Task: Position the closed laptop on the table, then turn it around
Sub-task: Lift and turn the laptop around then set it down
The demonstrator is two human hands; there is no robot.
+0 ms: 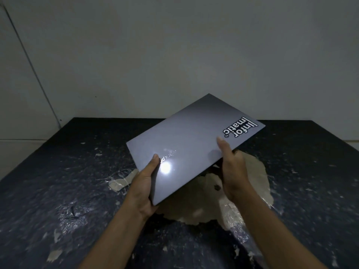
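Note:
A closed grey laptop (pixel 191 140) with a black-and-white sticker near its far right corner is held tilted above the dark table (pixel 58 181), its far end raised. My left hand (pixel 144 188) grips the near left corner, thumb on the lid. My right hand (pixel 232 167) grips the near right edge, thumb on top and fingers underneath. A bright light spot reflects off the lid near my left thumb.
The dark tabletop is worn, with a large pale patch (pixel 233 191) of peeled surface right under the laptop and smaller flakes (pixel 119 182) to the left. A plain wall (pixel 174 55) rises right behind the table's far edge.

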